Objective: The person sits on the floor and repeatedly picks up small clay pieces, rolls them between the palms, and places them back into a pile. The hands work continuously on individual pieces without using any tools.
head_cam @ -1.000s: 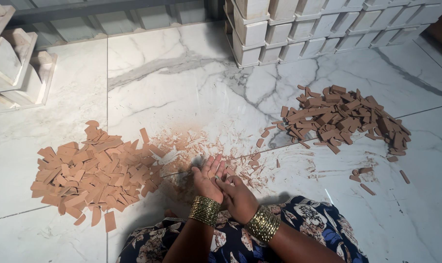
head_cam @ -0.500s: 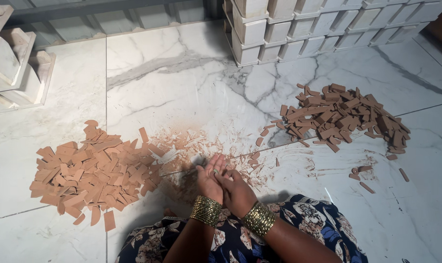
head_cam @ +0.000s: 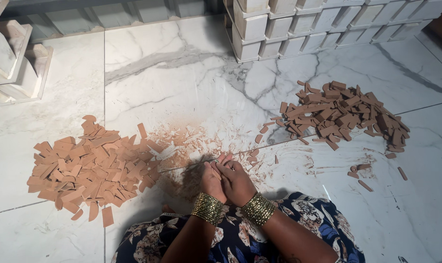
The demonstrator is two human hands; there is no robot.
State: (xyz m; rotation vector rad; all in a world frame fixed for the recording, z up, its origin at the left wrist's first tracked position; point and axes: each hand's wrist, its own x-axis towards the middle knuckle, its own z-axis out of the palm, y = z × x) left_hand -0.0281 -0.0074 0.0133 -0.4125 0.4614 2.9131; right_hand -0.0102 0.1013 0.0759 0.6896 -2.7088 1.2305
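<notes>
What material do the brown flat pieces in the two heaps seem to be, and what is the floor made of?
The brown pieces, in the left heap and the darker right heap, look like unfired or dried clay: matt, earthy, with brown dust and shavings smeared between the heaps. The floor looks like polished marble or marble-look tile: white, grey-veined, slightly glossy, with straight joints.

Two clay-piece heaps (head_cam: 92,168), two bangled hands (head_cam: 226,179)

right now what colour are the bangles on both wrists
Gold bangles, seen in the head view.
</notes>
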